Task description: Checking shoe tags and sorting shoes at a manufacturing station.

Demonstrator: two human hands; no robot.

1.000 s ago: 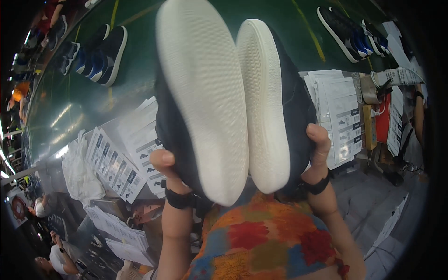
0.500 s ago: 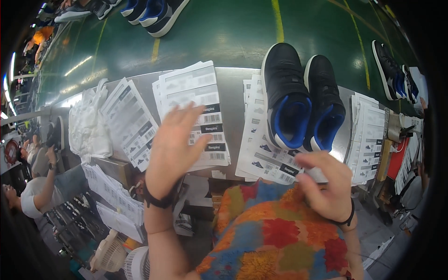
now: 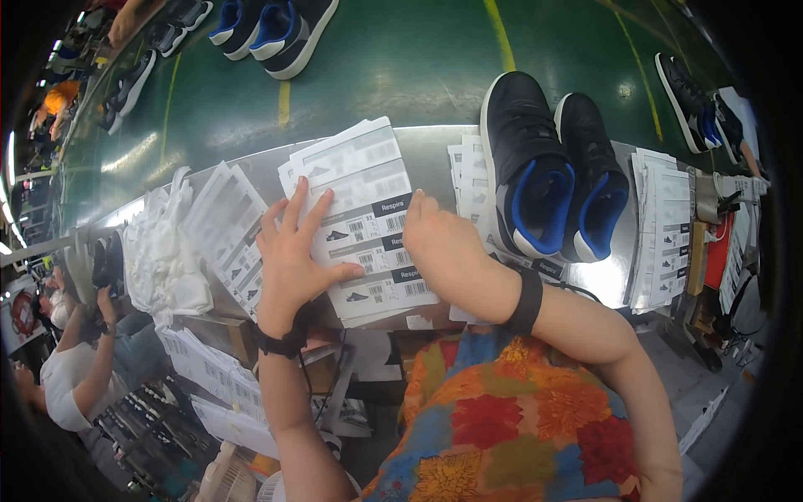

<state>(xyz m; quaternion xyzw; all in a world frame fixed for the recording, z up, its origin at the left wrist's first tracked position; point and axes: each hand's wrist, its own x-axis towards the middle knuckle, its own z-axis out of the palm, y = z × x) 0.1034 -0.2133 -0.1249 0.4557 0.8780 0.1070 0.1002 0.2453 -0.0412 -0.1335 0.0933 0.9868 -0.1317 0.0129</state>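
A stack of white label sheets (image 3: 381,289), printed with black bands and barcodes, lies on the metal ledge before me. My left hand (image 3: 293,255) rests on its left side, fingers spread and thumb stretched out across it. At the stack's right edge, my right hand (image 3: 443,251) has its fingers curled together by the corner of a label; the thumb is mostly hidden. Right of that hand stands a pair of black shoes with blue linings (image 3: 527,167), toes pointing away, on another stack of label sheets (image 3: 474,180).
A white cloth bundle (image 3: 167,251) and more label sheets (image 3: 226,217) lie to the left. Another sheet stack (image 3: 661,243) is at the right. Beyond the ledge runs a green conveyor belt (image 3: 401,67) carrying other shoes (image 3: 293,38). A person (image 3: 84,368) works at far left.
My right hand has swung left from in front of the shoes to the label stack's edge. My left hand has come down flat on the sheets. Another dark shoe shows at upper left.
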